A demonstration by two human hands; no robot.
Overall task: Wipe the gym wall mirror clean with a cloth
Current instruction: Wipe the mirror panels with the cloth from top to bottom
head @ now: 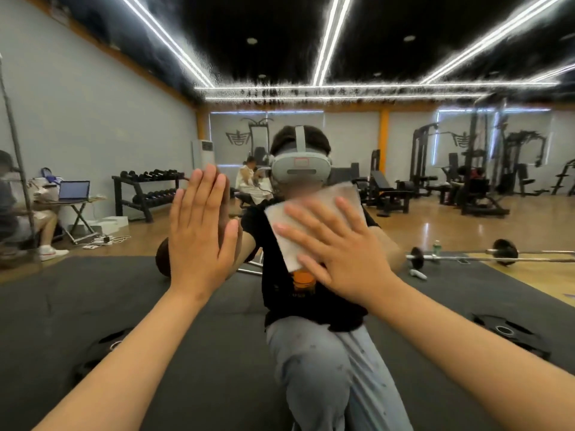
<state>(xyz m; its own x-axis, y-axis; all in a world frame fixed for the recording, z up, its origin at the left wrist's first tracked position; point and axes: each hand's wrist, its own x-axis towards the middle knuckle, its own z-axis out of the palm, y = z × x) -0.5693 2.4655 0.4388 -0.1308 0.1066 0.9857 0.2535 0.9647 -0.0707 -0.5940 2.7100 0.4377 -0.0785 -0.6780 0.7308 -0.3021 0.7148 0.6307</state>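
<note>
The wiping itself is the step in hand. The large gym wall mirror point(93, 119) fills nearly the whole view, directly in front of the person, who seems to kneel close to it. The right hand point(336, 253) presses a white rectangular folded cloth point(323, 203) flat against the glass, near the middle of the view. Its fingers point(348, 216) are straight and spread apart on top of the cloth, so they do not curl around it. The left hand point(199, 231) lies flat on the bare glass beside it, with the fingers straight and close together and the thumb a little apart. I judge that it only supports the body.

How much of the glass is already clean, I cannot tell. The next move probably calls for sliding the cloth over the glass with even pressure, so that the open palm does not lose it.

The left hand stands in the way of a stroke to the left. It should be lifted or moved, and the place under it may need wiping too, because a bare palm can leave marks.

The other things appear only as reflections and block nothing:
- a long steel barbell point(497, 253) on the floor at the right
- a small green bottle point(437, 247) near it
- a black rack of dumbbells point(149, 188) at the left
- an open laptop point(74, 189) on a folding table
- dark exercise machines point(476, 169) at the back.
</note>
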